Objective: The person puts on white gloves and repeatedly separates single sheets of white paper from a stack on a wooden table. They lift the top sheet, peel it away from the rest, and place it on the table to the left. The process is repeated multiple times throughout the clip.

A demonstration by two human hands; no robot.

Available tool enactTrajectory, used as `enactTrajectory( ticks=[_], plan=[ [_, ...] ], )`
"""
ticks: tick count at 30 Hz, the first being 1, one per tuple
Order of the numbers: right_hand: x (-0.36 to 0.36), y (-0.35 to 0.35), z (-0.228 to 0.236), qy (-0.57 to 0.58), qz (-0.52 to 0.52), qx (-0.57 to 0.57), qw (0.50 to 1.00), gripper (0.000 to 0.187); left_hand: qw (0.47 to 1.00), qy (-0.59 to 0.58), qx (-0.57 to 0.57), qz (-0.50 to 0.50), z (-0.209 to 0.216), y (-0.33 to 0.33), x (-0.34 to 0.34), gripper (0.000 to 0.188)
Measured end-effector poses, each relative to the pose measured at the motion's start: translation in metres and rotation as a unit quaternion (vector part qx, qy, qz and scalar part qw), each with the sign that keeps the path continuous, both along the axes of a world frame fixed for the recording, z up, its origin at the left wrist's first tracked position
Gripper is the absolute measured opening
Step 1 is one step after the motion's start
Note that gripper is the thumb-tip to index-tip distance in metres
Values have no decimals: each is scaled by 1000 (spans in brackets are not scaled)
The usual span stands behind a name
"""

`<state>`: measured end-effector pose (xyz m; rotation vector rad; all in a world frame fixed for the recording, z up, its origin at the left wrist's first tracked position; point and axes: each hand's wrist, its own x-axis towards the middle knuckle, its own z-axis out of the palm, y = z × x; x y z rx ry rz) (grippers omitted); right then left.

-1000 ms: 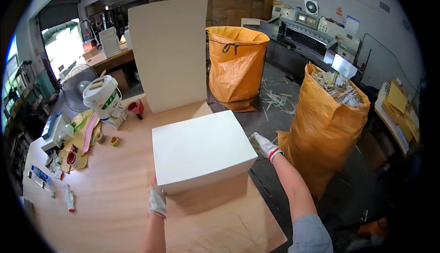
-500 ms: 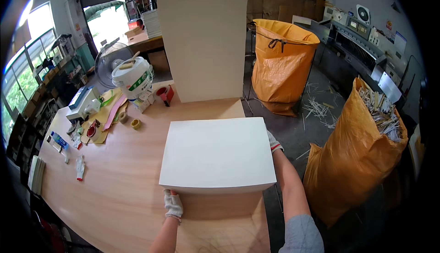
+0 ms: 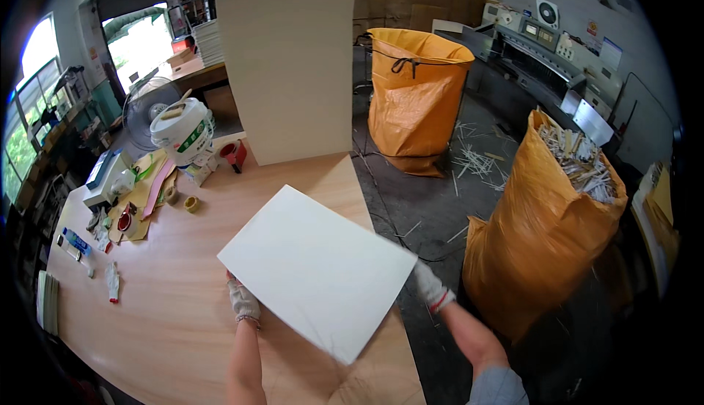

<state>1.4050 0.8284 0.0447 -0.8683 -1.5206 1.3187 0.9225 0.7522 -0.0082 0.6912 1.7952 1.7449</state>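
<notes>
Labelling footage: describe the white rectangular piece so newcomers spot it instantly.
Find the large table. By its right edge, between the gloved left hand and right hand, is the white rectangular piece. Unlike the beige board standing upright behind it, its broad face points up.

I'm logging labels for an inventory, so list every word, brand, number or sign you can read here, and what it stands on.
No text is clear enough to quote.
White bucket: green label, too small to read.
Blue container: markings too small to read.
Small reddish wall sign: too small to read.
White wall notice: too blurred.
White box: no print shows on its visible face.
</notes>
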Motion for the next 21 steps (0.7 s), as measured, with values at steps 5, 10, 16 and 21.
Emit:
enactTrajectory(
  ticks=[5,10,16,21],
  plan=[
    [-29,-176,55,-51,142,-95,984,42,939,-289,69,-174,-60,-70,-57,56],
    [-51,-230,46,-370,191,187,890,40,946,-293,34,-136,-7,-218,-61,55],
    [-108,18,-45,86,-54,-140,985,68,961,-269,20,-68,29,-302,-41,55],
    [-156,22,-55,54,-46,-236,969,77,957,-287,25,-37,-7,-306,10,54]
  ],
)
